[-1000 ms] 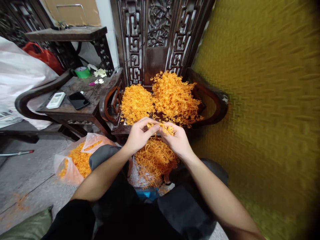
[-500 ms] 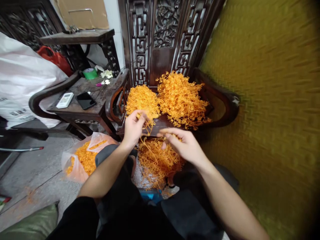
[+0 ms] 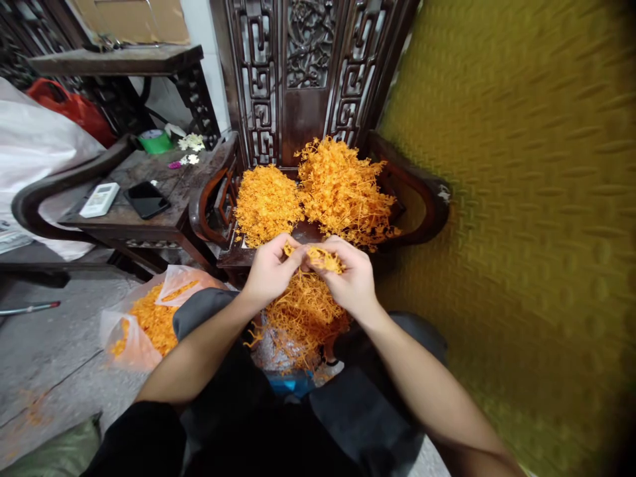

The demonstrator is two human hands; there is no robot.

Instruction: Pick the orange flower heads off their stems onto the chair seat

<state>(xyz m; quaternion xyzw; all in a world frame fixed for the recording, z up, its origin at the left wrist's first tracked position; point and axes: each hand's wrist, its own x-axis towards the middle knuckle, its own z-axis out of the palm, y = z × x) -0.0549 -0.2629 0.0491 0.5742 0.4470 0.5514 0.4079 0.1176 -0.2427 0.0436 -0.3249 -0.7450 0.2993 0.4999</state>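
My left hand and my right hand meet in front of the chair seat, fingertips touching. Small orange sprigs show in the curled fingers of my right hand, and a bit of orange material is pinched in my left. Behind them on the dark wooden seat lie a compact orange flower pile and a larger, bushier orange bunch. Below my hands, between the knees, is a heap of thin orange stems.
Left on the floor, a pinkish plastic bag holds orange bits. A side table bears a black phone, a white device and green tape. A textured yellow surface rises at the right.
My hands have come together from apart, the right moving up and left. The stems that dangled below my left hand no longer hang there. The whole view has shifted slightly, moving the surroundings leftward.
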